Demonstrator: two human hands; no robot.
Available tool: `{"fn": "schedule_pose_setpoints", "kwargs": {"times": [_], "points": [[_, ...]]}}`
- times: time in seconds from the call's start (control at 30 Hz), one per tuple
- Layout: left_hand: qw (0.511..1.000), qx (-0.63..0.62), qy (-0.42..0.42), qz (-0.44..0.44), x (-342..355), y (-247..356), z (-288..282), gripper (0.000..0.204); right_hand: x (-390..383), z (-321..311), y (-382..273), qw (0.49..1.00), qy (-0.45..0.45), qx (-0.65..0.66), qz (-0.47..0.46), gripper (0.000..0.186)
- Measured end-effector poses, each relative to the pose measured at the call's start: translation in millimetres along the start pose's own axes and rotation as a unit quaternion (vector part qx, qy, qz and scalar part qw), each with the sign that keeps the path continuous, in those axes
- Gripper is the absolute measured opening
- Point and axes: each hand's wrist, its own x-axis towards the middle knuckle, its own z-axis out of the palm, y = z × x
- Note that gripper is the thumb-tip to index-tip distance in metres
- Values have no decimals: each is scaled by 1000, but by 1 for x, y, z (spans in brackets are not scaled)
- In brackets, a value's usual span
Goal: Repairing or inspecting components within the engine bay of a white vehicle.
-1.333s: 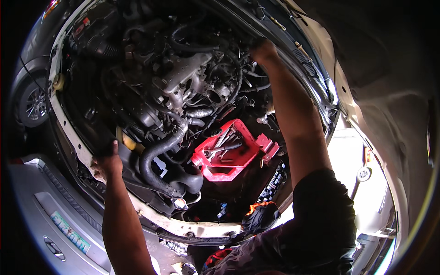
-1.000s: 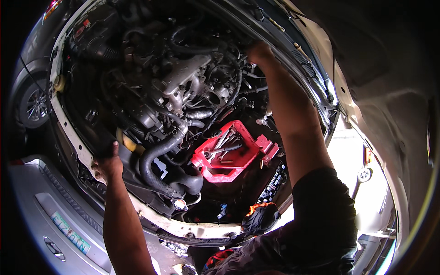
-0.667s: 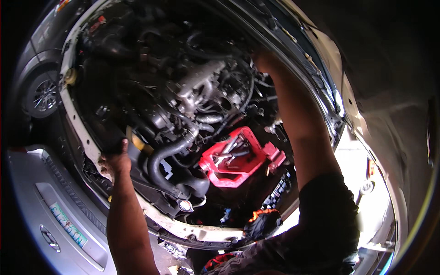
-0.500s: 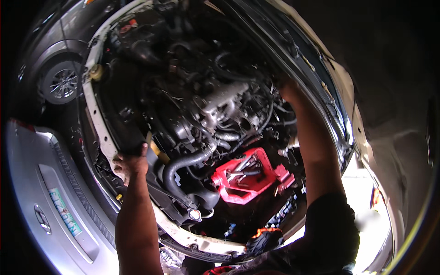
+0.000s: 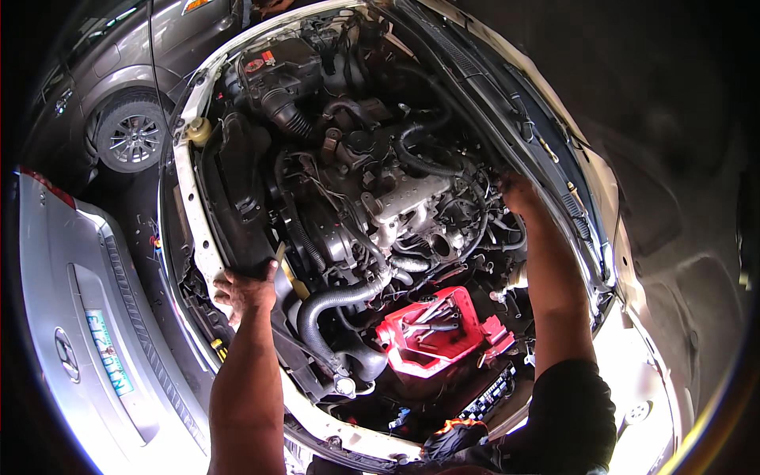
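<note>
Open engine bay (image 5: 237, 206) of a pale car, long axis running from lower left to upper right, front edge toward the lower left. Left hand (image 5: 244, 288) flat on the front panel, fingers curled over its dark edge, holding nothing loose. Right hand (image 5: 513, 192) deep at the rear of the engine (image 5: 404, 210) among hoses and wires; fingers hidden, grip impossible to tell. Ribbed black hose (image 5: 328, 305) curving between the arms. Red tool tray (image 5: 431, 332) low in the bay, wrenches lying slantwise inside. Grey car (image 5: 119, 87) parked at upper left.
</note>
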Motion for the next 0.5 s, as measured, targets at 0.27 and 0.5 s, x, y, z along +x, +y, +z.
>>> {"fn": "schedule_pose_setpoints", "kwargs": {"times": [0.27, 0.5], "points": [[1000, 3, 4, -3, 3, -2, 4, 120, 1, -9, -11, 999, -35, -11, -17, 29], [1000, 3, 8, 0, 2, -3, 5, 120, 4, -4, -10, 999, -10, -38, 8, 21]]}}
